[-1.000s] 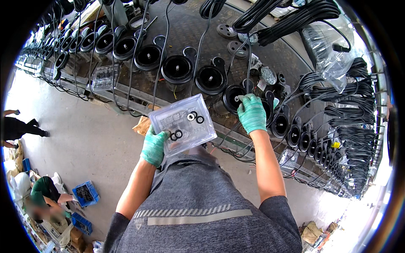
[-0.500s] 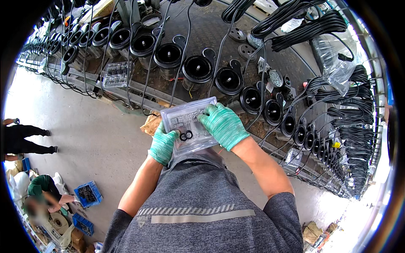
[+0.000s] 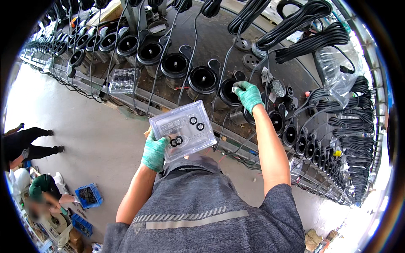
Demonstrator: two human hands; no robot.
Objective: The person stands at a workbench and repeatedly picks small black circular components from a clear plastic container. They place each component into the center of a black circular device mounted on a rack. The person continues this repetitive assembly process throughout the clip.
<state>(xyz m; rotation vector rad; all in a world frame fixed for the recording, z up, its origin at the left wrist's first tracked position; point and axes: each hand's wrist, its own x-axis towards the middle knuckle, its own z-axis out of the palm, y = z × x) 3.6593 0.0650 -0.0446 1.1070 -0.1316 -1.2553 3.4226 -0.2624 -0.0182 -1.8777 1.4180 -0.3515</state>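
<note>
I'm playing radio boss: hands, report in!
Left hand: holding clear plastic tray, black rings inside. Right hand: at black round housing. Black cable hanging close by.

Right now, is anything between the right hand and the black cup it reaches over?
Nothing visible: the right hand reaches over the mouth of the cup. A cable runs along the cup's left side, away from the fingers. The hand hides part of the inside, so I can't judge there.

A green-gloved left hand (image 3: 154, 154) grips a clear tray (image 3: 198, 143) bearing black rings (image 3: 193, 120) as the right hand (image 3: 251, 97) reaches over a black-rimmed canister (image 3: 225, 92).
</note>
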